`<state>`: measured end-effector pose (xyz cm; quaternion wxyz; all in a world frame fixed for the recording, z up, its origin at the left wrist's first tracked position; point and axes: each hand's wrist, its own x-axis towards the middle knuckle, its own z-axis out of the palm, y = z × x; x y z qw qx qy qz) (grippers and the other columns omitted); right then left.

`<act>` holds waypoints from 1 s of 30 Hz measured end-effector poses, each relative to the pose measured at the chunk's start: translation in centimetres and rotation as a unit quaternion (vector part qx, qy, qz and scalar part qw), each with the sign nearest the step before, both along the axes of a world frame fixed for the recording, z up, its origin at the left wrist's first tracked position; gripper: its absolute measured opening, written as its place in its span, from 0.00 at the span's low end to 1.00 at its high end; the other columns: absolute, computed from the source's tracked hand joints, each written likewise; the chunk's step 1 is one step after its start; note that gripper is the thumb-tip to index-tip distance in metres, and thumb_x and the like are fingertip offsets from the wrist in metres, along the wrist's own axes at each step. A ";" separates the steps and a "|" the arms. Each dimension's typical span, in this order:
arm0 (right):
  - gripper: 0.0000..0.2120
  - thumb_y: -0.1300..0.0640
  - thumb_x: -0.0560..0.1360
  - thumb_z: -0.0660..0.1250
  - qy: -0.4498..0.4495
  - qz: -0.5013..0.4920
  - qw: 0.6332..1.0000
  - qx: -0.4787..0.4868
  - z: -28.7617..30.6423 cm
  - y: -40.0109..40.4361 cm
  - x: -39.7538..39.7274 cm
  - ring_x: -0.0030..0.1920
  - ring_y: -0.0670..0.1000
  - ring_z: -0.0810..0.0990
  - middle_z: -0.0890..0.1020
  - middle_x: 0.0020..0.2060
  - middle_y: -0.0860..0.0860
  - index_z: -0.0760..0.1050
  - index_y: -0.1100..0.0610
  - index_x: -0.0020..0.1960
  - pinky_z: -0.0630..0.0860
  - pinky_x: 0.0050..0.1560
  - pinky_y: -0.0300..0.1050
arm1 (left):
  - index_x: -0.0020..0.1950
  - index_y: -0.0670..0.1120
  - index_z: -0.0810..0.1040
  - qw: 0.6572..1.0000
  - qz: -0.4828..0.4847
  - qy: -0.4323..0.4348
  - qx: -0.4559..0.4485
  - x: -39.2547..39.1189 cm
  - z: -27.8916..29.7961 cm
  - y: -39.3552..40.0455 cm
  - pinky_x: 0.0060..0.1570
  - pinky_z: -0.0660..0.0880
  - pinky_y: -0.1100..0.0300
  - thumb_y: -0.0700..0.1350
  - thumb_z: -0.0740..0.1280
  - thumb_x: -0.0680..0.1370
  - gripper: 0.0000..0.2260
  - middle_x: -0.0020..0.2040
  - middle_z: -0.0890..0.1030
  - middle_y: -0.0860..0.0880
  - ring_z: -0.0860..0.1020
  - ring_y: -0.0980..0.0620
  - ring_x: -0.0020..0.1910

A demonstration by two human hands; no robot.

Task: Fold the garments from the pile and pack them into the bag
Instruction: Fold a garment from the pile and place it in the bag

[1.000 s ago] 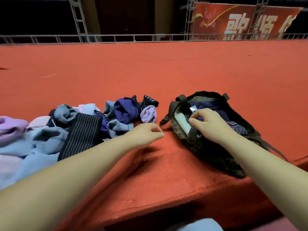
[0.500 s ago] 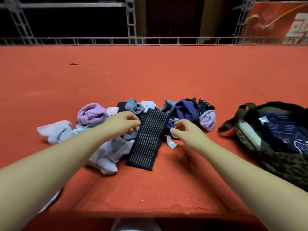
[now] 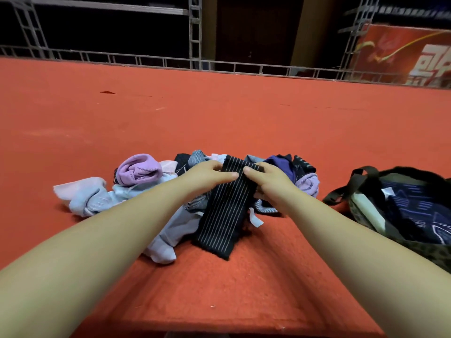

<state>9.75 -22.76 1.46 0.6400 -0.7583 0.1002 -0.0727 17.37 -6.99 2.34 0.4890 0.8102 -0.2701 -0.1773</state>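
A black pinstriped garment (image 3: 225,215) lies lengthwise on top of the pile of garments (image 3: 136,191) on the red carpeted surface. My left hand (image 3: 207,176) grips its far end from the left and my right hand (image 3: 266,178) grips it from the right, thumbs nearly meeting on the cloth. The pile holds a lilac roll (image 3: 139,168), pale blue pieces (image 3: 97,198) and a dark purple piece (image 3: 280,164). The dark patterned bag (image 3: 361,208) stands open at the right with a navy folded garment (image 3: 415,215) inside.
The red carpeted platform (image 3: 219,113) stretches far back to a metal railing (image 3: 195,62). Its front edge (image 3: 219,325) runs just below my forearms. A red banner (image 3: 402,54) hangs at the back right.
My right hand left the bag and came over to the pile. Both hands have now closed on the far end of the black pinstriped garment. The view swung left.
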 end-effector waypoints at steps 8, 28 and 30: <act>0.04 0.56 0.78 0.65 -0.103 -0.058 0.991 -0.069 7.1 -2.0 0.0 0.39 0.52 0.79 0.81 0.40 0.54 0.75 0.55 0.45 0.76 0.40 0.46 | 0.51 0.50 0.78 0.990 -0.020 -0.015 -0.140 0.2 5.1 -2.9 0.49 0.73 0.56 0.45 0.69 0.76 0.04 0.45 0.81 0.52 0.77 0.51 0.47; 0.10 0.62 0.74 0.68 0.321 0.346 0.867 -0.160 -2.2 -2.7 -11.0 0.32 0.40 0.79 0.76 0.31 0.47 0.71 0.53 0.37 0.71 0.39 0.35 | 0.39 0.49 0.72 0.916 -0.322 0.126 0.205 -9.1 -4.2 1.1 0.41 0.71 0.67 0.40 0.63 0.79 0.09 0.32 0.76 0.58 0.74 0.61 0.35; 0.07 0.59 0.73 0.68 0.323 0.320 0.881 -0.132 -3.0 -2.7 -10.8 0.33 0.40 0.79 0.76 0.32 0.48 0.71 0.52 0.40 0.71 0.38 0.35 | 0.40 0.49 0.70 0.923 -0.294 0.144 0.205 -9.0 -4.4 1.0 0.39 0.71 0.64 0.41 0.62 0.80 0.09 0.31 0.77 0.58 0.76 0.61 0.33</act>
